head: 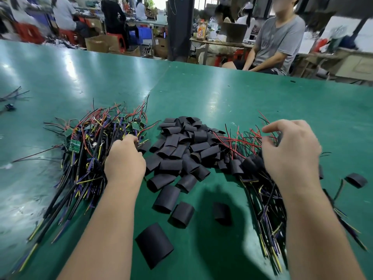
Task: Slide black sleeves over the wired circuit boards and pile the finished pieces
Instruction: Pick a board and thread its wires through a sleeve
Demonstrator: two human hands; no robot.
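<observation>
A heap of bare green circuit boards (94, 136) with red, black, yellow and purple wires lies at the left. My left hand (125, 158) reaches into its right side, fingers curled among the wires; what they hold is hidden. Loose black sleeves (181, 150) are heaped in the middle, with a few strays (154, 244) nearer me. At the right lies the pile of sleeved pieces (250, 162) with wires trailing toward me. My right hand (288, 150) hovers over that pile, fingers bent and apart, touching the red wires.
The green table (222, 93) stretches far ahead. A few stray wires (12, 98) lie at the far left edge. One lone sleeve (356, 179) sits at the right. A person in a grey shirt (276, 43) sits across the table; others work at benches behind.
</observation>
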